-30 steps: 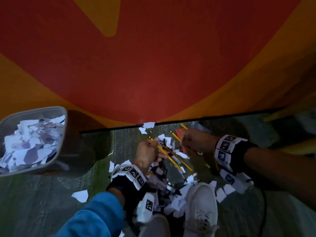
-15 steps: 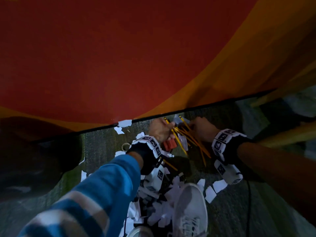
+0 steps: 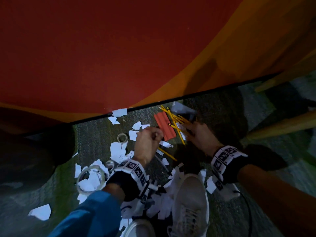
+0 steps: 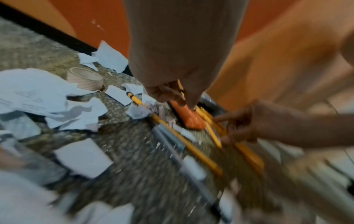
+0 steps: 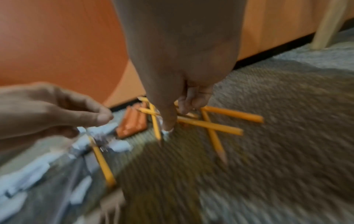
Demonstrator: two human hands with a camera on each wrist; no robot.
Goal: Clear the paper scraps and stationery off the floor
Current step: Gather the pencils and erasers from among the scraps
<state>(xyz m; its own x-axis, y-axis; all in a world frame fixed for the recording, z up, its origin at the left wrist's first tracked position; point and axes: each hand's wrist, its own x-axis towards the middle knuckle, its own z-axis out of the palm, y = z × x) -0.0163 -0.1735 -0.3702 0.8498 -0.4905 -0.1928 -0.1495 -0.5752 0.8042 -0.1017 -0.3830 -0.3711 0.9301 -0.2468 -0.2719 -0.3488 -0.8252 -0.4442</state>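
Several yellow pencils (image 3: 172, 119) lie crossed on the carpet by the wall, partly over a flat red pack (image 3: 163, 127). My right hand (image 3: 189, 129) is down on them. In the right wrist view its forefinger points to the floor among the pencils (image 5: 208, 125) and the other fingertips rest on them. My left hand (image 3: 153, 134) hovers just left of the red pack (image 5: 132, 124), fingers curled, thumb against forefinger, with nothing seen in it. One more pencil (image 3: 166, 153) lies below it. White paper scraps (image 3: 118, 151) litter the carpet.
A small tape roll (image 3: 122, 138) and a large clear tape roll (image 3: 90, 178) lie to the left among the scraps. My white shoes (image 3: 189, 202) stand on more scraps. A red and orange wall (image 3: 119, 57) rises behind. Wooden furniture legs (image 3: 282, 127) stand at the right.
The pencils my left hand held have been let go and now lie on the carpet by the red pack. The left hand has drawn back. The scrap bin has left the view.
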